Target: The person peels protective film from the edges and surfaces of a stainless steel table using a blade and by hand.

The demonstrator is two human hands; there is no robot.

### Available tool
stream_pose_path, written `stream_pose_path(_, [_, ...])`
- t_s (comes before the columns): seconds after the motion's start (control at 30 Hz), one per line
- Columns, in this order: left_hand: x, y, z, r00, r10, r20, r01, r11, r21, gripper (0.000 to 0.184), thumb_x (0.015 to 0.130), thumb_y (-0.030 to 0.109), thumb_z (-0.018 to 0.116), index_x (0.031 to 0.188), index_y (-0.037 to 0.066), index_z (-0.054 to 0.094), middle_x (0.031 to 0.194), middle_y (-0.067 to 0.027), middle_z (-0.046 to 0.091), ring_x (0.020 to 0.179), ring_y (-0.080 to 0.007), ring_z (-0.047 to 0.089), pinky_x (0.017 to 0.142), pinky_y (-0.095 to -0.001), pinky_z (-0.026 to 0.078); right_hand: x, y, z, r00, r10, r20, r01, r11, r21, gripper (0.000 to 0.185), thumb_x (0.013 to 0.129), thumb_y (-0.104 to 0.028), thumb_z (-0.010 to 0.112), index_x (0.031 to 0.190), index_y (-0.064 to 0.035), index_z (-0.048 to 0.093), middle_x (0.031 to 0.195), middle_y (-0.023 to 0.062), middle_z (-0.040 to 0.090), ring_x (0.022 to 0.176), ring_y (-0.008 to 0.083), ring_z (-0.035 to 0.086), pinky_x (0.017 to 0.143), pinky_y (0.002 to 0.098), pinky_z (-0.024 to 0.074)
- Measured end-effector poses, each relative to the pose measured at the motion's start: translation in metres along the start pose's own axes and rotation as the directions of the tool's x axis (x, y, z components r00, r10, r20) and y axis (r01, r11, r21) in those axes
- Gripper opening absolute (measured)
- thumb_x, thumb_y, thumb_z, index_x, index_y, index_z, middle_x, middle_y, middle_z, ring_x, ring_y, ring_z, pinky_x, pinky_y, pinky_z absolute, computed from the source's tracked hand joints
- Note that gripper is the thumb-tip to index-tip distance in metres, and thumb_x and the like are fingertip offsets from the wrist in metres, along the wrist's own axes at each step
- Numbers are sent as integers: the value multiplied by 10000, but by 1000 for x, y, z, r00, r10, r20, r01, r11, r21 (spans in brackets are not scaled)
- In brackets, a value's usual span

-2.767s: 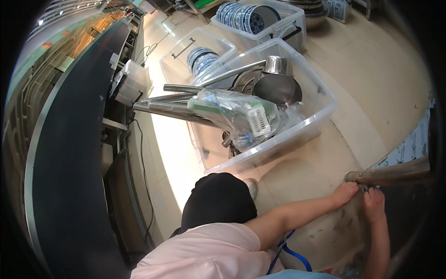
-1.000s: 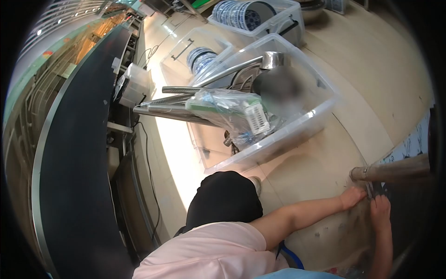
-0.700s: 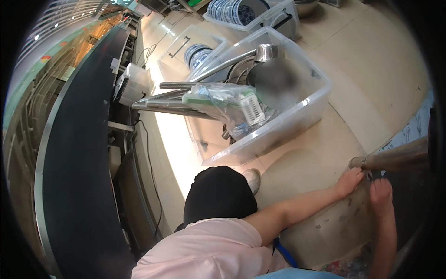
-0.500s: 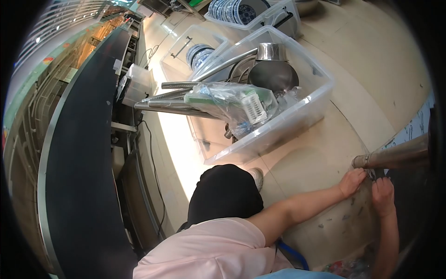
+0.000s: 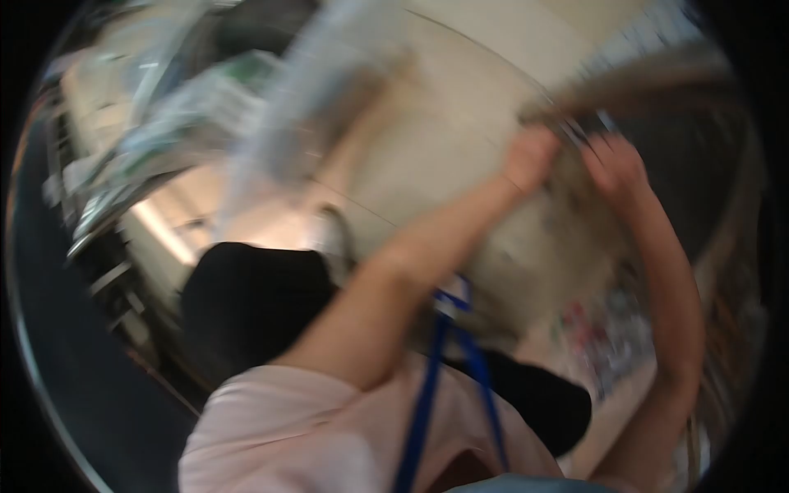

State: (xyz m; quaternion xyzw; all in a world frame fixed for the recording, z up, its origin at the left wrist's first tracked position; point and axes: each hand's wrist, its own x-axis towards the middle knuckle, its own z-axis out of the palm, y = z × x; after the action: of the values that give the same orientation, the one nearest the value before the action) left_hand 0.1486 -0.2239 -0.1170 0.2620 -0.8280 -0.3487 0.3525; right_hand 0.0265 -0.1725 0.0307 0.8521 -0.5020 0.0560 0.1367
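Note:
The picture is smeared by motion. My left hand [image 5: 532, 158] is closed by the end of a metal pipe [image 5: 649, 86], at the upper right. Just right of it, my right hand [image 5: 615, 167] has its fingers bent and pressed together. A thin shiny piece [image 5: 574, 131] shows between the two hands, under the pipe; its shape is too blurred to tell. What each hand pinches is hidden or too small to name.
A clear plastic tub [image 5: 279, 123] with a bagged green and white item [image 5: 230, 103] stands at upper left. A dark counter [image 5: 62, 329] runs along the left. Blurred plastic packaging [image 5: 604, 333] lies below my hands. A blue lanyard [image 5: 426, 403] hangs in front.
The view has swung right and down, so the tub has shifted to the upper left and my hands nearer the middle. The lanyard and packaging show more. Both hands remain beside the pipe end.

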Motion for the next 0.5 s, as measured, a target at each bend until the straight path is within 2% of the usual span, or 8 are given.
stream_pose_path(0.1, [9,9,-14,996,36,-85,-43,996,-81,71,646,45,538,710,65,514,678,-120,502,651,-318,521,553,-395,426,8,-2,-10,998,24,66,-25,1000,12,85,613,-71,507,682,-58,458,714,60,462,647,193,500,540,288,424])
stream_pose_path(0.17, [15,7,-18,997,67,-30,-69,995,-66,42,692,82,565,710,68,531,686,-96,518,651,-295,527,548,-371,432,4,0,-7,994,62,85,-67,997,50,93,613,-59,507,678,-62,441,709,57,452,639,195,495,538,290,427])
stream_pose_path(0.23, [20,-1,-19,989,147,-20,-148,981,-126,58,716,101,571,708,61,529,689,-91,527,650,-288,531,540,-363,432,5,1,-3,994,74,80,-79,995,60,102,612,-46,508,681,-63,434,705,57,445,633,199,491,538,295,429])
stream_pose_path(0.33, [21,1,-20,989,140,-50,-145,982,-121,67,729,107,570,706,56,533,679,-91,533,639,-290,533,537,-367,431,6,3,-5,989,96,115,-102,994,49,110,613,-35,509,692,-63,436,703,59,441,632,207,489,538,304,431])
stream_pose_path(0.4, [22,-1,-21,990,141,-27,-144,977,-155,79,735,121,572,703,56,539,679,-91,540,632,-292,534,535,-367,432,5,1,-7,979,115,171,-124,991,45,110,617,-34,507,697,-64,437,702,61,437,640,212,492,540,305,430])
stream_pose_path(0.5, [24,-3,-25,990,135,32,-128,979,-158,94,742,134,565,695,56,546,682,-92,547,633,-293,539,540,-371,435,7,0,-7,976,130,173,-140,989,47,118,615,-28,510,701,-63,437,699,64,433,659,226,493,555,315,429])
